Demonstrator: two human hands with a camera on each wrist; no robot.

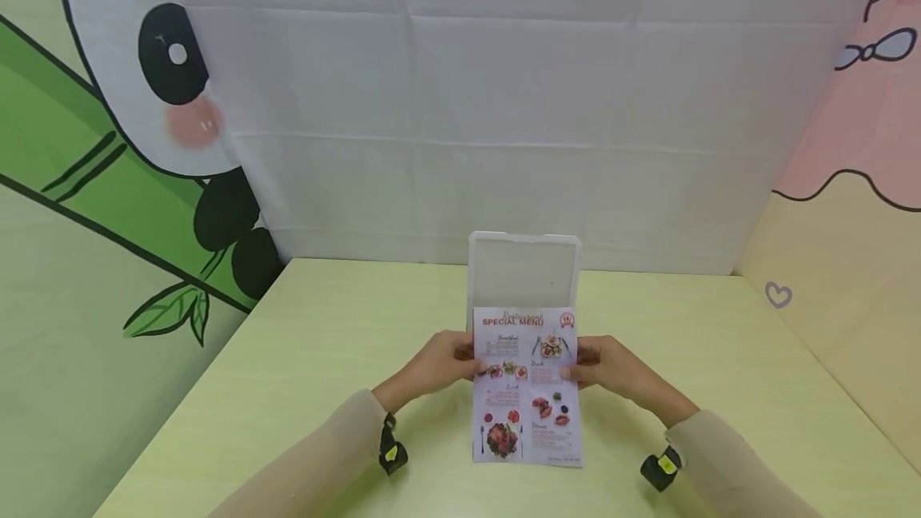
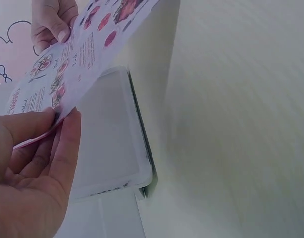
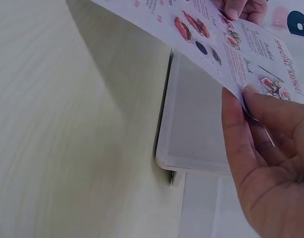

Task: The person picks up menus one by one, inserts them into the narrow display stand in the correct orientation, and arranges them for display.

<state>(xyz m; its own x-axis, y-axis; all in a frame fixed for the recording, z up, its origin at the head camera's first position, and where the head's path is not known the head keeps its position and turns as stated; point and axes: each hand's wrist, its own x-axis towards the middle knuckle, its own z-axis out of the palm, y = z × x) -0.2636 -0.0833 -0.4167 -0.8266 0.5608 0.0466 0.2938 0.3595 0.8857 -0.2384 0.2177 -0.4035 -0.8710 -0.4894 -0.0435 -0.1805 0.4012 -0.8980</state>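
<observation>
Hands clamped on menu sheet (image 1: 528,386): left hand (image 1: 437,364) pinches left edge, right hand (image 1: 606,370) right edge; white tray (image 1: 524,272) just beyond.

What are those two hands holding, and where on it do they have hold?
A printed menu sheet. The left hand pinches its left edge, the right hand its right edge, both toward the top, thumb on the printed face and fingers behind.
</observation>
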